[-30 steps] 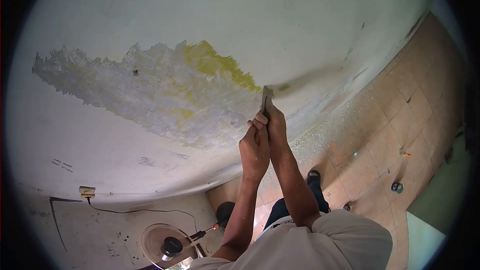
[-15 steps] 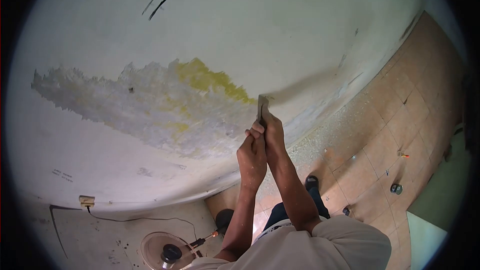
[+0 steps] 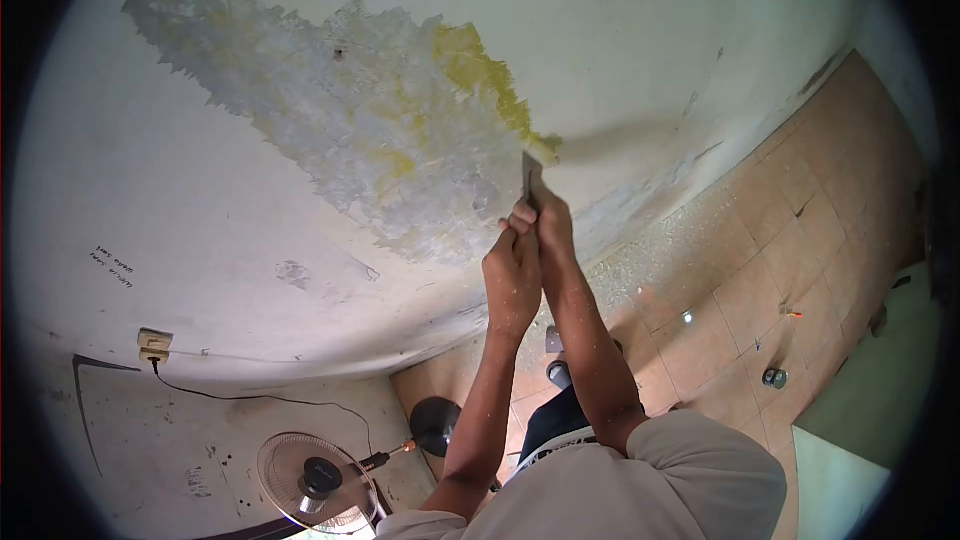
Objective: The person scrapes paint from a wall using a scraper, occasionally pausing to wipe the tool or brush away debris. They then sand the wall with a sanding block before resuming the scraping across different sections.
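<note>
A flat scraper [image 3: 531, 174] is held in both hands, its blade against the white wall [image 3: 620, 30]. My right hand [image 3: 551, 215] wraps round the scraper's handle close to the blade. Lower on the grip, my left hand [image 3: 513, 258] is closed, its fingers pressed against the handle and my right hand. The blade tip touches the lower right end of a yellow strip [image 3: 487, 80]. To the left spreads a large grey patch [image 3: 350, 120] with ragged edges and yellow spots. Both palms hide most of the handle.
A fan [image 3: 318, 478] stands at the lower left, its cord running to a wall socket [image 3: 154, 344]. Tiled floor [image 3: 720, 340] lies at the right, with pale debris [image 3: 625, 285] along the wall. A small round can [image 3: 774, 378] is on the tiles.
The view has shifted and turned. More yellow shows beside the blade, at the lower right end of the strip. Both hands still grip the scraper.
</note>
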{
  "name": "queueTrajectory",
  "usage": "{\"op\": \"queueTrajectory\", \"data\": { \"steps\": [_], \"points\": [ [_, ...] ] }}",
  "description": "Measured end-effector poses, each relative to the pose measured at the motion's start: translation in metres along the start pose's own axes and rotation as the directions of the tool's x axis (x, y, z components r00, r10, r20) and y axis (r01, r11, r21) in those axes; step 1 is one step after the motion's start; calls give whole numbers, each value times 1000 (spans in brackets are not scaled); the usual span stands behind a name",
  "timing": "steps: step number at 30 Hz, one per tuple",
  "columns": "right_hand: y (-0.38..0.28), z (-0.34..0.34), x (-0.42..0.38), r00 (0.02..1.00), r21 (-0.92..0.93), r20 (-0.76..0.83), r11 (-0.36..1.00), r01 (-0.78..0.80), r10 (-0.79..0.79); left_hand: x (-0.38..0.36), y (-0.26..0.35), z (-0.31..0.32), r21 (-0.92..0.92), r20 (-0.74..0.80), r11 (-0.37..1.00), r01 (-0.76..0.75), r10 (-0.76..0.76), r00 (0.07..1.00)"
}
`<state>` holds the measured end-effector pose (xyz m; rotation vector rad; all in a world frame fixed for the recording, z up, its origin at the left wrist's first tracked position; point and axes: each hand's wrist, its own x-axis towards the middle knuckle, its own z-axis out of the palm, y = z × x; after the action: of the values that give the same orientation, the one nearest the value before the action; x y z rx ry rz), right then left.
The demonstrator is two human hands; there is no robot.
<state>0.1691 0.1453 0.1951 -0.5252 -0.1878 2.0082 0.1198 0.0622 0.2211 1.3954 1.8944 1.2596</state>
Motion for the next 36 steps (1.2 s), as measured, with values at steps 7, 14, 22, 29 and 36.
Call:
{"op": "queueTrajectory", "data": {
  "steps": [7,14,22,29,36],
  "points": [
    [8,-8,6,1000,-76,-12,997,20,-21,-2,-11,4,-71,-77,997,-22,16,997],
    [-79,11,28,978,-10,32,978,207,-206,61,39,44,3,129,993,-120,118,985],
    [-29,11,0,1000,-98,-15,995,23,-25,1,12,25,-127,-75,992,-25,15,997],
    [-22,7,4,996,-181,36,980,88,-83,4,9,19,-132,-68,991,13,-23,997],
    [-41,16,21,989,-188,-6,971,146,-150,28,16,28,-160,-39,987,-8,2,999]
  ]
}}
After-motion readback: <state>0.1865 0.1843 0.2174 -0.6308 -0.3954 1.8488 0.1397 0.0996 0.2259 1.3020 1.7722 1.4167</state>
